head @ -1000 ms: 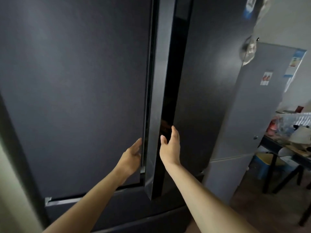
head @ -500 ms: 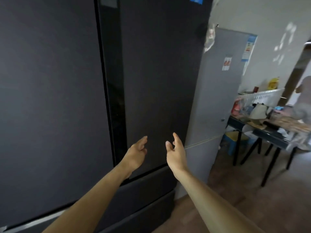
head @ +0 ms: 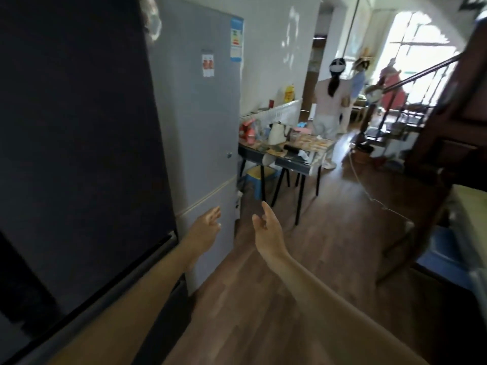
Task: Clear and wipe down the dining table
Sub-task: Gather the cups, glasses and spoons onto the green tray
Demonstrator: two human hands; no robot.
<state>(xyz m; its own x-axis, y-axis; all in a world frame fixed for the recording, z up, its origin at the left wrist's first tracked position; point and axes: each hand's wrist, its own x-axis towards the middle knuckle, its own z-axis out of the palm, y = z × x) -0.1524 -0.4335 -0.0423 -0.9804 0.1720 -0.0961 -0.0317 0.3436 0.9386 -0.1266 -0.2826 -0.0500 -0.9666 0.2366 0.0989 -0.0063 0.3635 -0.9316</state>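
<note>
A dark dining table (head: 295, 163) on black legs stands a few steps ahead against the white wall, crowded with several items, among them a white kettle (head: 276, 133) and red containers (head: 247, 130). My left hand (head: 207, 227) and my right hand (head: 266, 225) are raised in front of me, both empty with fingers extended. They are well short of the table, level with the grey fridge's lower door.
A black fridge (head: 79, 154) fills the left, doors closed, with a grey fridge (head: 200, 122) beside it. A blue and yellow stool (head: 257, 176) sits under the table. A person (head: 329, 101) stands past the table. A wooden staircase (head: 434, 114) rises at right over wood floor.
The black fridge door has closed and my hands have left it. The view has swung right, bringing the dining table, the hallway and the staircase into sight.
</note>
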